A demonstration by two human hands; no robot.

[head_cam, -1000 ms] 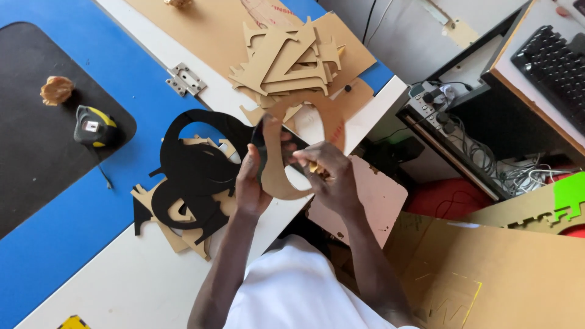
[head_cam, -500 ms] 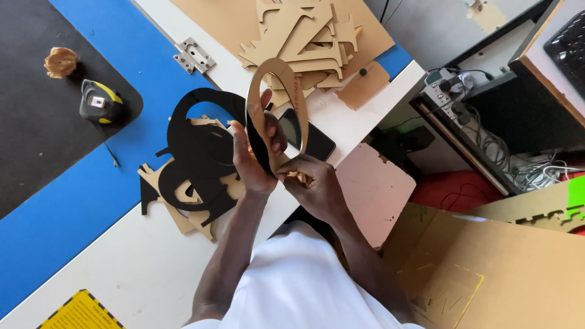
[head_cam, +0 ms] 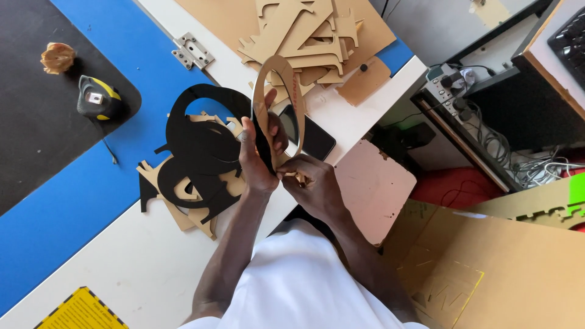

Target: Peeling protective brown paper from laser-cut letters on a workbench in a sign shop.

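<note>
I hold a brown ring-shaped cutout letter (head_cam: 275, 68), black on one face, upright above the table edge. My left hand (head_cam: 256, 158) grips its lower left side, thumb on the inner rim. My right hand (head_cam: 311, 186) pinches the bottom of the ring from the right. Under my left hand lies a pile of black cutout shapes (head_cam: 201, 146) on brown offcuts. A dark phone (head_cam: 317, 140) lies on the white table behind the ring.
A stack of brown cutout letters (head_cam: 304, 30) lies on a brown board at the top. A yellow-black tape measure (head_cam: 94, 97) and a crumpled brown piece (head_cam: 58, 56) rest on a black mat. A metal hinge (head_cam: 192, 50), a stool seat (head_cam: 372, 186), and cardboard (head_cam: 487, 274) surround me.
The ring letter has been raised from flat over the pile to upright and turned edge-on. My right hand moved from its side to its bottom.
</note>
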